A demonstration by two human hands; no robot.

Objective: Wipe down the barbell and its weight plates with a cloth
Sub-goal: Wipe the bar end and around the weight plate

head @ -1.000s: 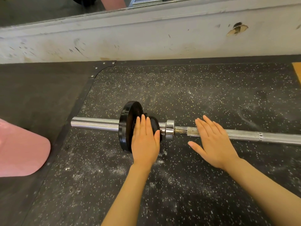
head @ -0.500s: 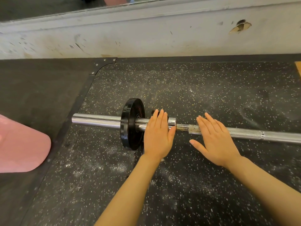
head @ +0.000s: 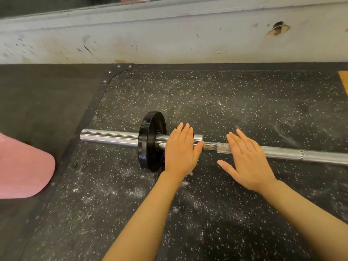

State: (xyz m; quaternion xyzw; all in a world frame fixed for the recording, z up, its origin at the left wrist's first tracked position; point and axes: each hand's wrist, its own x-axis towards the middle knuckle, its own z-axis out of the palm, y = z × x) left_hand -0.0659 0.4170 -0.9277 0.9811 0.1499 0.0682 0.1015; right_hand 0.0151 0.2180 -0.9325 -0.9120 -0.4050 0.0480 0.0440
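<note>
The barbell ran out of the picture at the right edge, so its other end was not seen. The left hand covered the collar part, the right hand a piece of the shaft. A pink shape was cut off at the left edge.
</note>
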